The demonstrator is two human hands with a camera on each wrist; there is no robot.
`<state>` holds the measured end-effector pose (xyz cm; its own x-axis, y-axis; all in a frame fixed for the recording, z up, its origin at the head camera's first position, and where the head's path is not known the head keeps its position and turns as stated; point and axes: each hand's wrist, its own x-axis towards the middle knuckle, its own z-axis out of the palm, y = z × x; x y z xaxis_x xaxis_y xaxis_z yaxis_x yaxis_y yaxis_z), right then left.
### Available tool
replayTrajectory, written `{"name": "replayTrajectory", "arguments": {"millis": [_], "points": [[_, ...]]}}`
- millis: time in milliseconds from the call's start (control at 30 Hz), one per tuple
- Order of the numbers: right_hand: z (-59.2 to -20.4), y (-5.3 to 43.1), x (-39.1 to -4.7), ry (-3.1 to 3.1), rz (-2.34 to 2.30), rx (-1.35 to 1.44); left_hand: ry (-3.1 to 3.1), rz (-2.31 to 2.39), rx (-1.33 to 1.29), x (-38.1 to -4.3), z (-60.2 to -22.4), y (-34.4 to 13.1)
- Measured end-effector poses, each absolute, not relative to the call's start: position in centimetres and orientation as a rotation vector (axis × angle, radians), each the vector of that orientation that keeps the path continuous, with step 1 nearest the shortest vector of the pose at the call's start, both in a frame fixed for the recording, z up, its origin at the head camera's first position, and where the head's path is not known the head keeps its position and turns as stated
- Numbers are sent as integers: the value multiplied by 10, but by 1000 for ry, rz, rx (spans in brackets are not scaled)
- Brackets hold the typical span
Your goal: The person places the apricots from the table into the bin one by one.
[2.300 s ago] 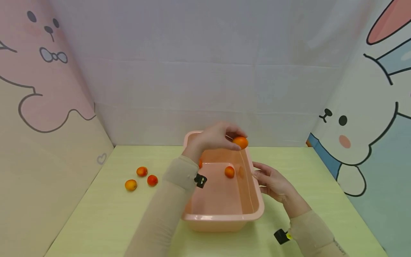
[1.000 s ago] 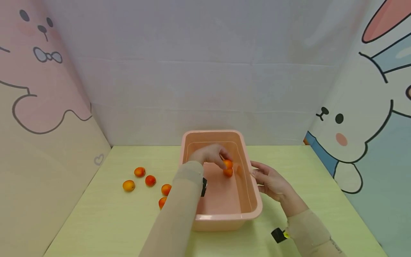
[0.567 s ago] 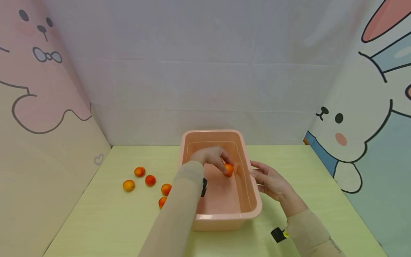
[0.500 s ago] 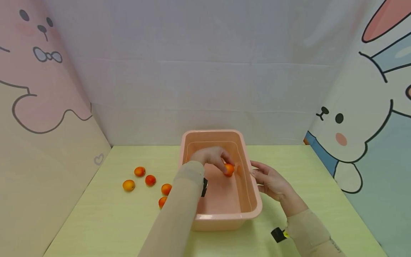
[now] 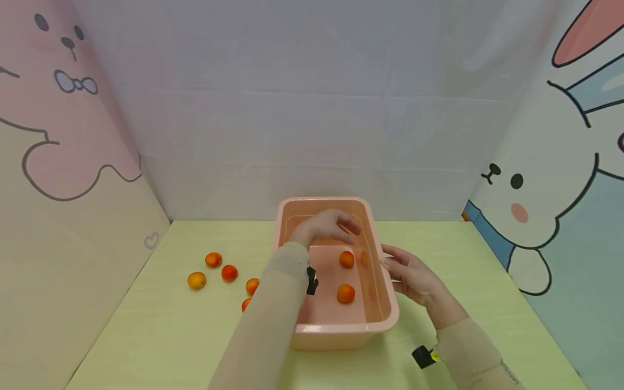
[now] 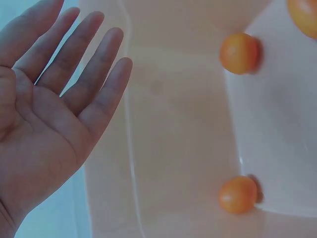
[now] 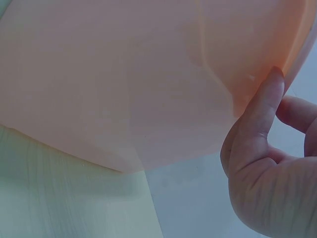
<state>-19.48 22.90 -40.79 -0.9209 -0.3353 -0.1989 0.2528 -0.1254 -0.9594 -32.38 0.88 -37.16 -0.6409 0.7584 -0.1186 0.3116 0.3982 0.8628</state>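
Note:
A pink plastic basin (image 5: 341,328) stands on the table. My left hand (image 5: 331,226) hangs over its far half, fingers spread and holding nothing; the left wrist view shows the bare palm. Below it, two smooth orange fruits (image 5: 346,259) lie apart on the basin floor, the nearer fruit (image 5: 346,293) closer to the front wall. A third fruit (image 6: 304,15) in the basin shows at the corner of the left wrist view. My right hand (image 5: 411,276) holds the basin's right rim from outside, thumb and fingers at the lip.
On the pale table (image 5: 146,336) left of the basin lie several loose fruits: a yellow-orange fruit (image 5: 196,280), redder fruits (image 5: 229,273), and two partly hidden by my left sleeve (image 5: 265,319). A white back wall (image 5: 234,189) rises just behind the basin.
My left hand has carried a fruit down from above the right rim into the basin, let go and risen slightly. Two fruits now show apart there. My right hand stays at the rim.

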Motion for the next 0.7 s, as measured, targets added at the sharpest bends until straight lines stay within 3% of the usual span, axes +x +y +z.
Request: {"name": "replayTrajectory", "arguments": {"millis": [700], "points": [[-410, 234, -194, 1790, -2092, -83, 2347, 1545, 1140, -297, -283, -20]]}}
